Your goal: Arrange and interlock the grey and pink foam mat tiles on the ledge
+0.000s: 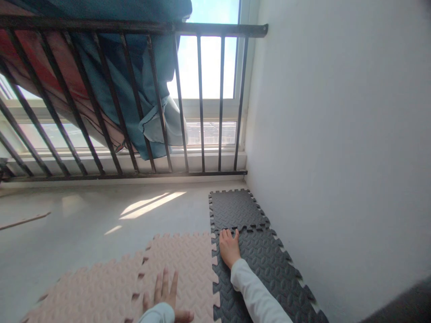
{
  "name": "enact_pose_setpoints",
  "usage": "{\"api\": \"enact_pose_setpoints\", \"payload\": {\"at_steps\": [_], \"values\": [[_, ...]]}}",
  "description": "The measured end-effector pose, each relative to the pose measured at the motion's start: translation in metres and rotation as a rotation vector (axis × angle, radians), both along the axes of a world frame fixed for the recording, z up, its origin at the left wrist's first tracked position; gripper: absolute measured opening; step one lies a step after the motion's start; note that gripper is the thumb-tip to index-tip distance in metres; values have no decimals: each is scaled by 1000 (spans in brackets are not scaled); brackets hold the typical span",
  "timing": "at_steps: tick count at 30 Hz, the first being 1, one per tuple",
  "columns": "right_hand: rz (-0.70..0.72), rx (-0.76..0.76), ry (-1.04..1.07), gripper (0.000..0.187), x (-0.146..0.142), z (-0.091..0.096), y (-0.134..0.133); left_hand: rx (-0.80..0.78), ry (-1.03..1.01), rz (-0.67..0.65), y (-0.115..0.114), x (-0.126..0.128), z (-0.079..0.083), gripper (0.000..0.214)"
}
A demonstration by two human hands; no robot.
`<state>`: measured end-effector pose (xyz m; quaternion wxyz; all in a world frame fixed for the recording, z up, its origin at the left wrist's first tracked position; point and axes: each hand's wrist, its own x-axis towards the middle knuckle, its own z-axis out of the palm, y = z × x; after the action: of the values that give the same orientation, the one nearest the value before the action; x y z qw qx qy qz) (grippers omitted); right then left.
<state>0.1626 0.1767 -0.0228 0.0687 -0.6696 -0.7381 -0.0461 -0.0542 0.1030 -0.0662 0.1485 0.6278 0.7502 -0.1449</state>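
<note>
Right hand [229, 249] where two dark tiles [266, 260] meet, fingertips partly hidden; can't tell if grip's clamped. Left hand [164, 292] palm-down on pink tile [190, 262], fingers spread.

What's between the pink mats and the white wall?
Dark foam mats lie there, with the right hand at the seam where two meet; the head view shows this.

Teal and reddish cloth [116, 67] hangs behind a dark railing [215, 29] across the upper left, with a bright window [210, 67] at top centre, a white wall [336, 125] at right and a thin strip [25, 221], perhaps wood, at the left edge
</note>
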Motion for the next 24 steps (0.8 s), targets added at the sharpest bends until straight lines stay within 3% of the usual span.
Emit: {"api": "enact_pose_setpoints", "payload": {"at_steps": [8, 14, 19, 24], "values": [[70, -59, 75, 32, 13, 4, 7, 14, -28, 1, -1, 0, 3, 107], [-113, -34, 88, 37, 31, 9, 14, 31, -35, 1, 1, 0, -3, 108], [-64, -60, 57, 35, 33, 4, 13, 46, -29, 17, 1, 1, -5, 107], [-57, -74, 27, 39, 32, 6, 9, 12, -7, 11, -1, 2, 3, 105]]}}
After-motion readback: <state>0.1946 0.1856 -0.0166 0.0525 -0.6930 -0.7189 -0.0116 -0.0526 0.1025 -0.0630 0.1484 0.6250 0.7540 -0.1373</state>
